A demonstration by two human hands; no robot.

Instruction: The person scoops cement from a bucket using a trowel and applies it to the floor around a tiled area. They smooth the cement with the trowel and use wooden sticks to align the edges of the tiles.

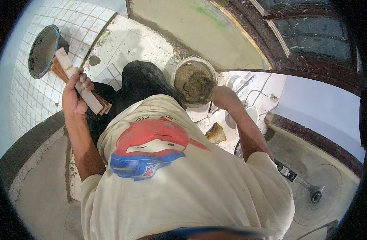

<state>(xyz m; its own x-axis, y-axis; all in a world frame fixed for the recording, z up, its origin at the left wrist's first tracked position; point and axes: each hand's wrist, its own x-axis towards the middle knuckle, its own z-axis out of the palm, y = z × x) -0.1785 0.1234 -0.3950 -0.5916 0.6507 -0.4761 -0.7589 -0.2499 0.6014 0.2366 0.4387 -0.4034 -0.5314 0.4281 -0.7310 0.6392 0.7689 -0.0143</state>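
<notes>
My left hand (80, 90) is wrapped round a bundle of narrow tile strips (91, 102), pale on the upper face and reddish brown beneath. The bundle slants above my left leg. At the right rim of a round pale bucket (178, 68), my right hand (222, 97) is closed, its fingers turned away from view. What it grips, if anything, is hidden. Wet grey mortar (190, 82) sits in the bucket, with a darker, churned patch on the side nearest my right hand.
A dark tub (31, 60) with a blue rim stands on the tiled surface at far left. More tile strips (111, 75) lie beside my knee. Right of the bucket are white containers (251, 114), loose cables (260, 92) and a brownish lump (216, 133). A fan (316, 196) is at lower right.
</notes>
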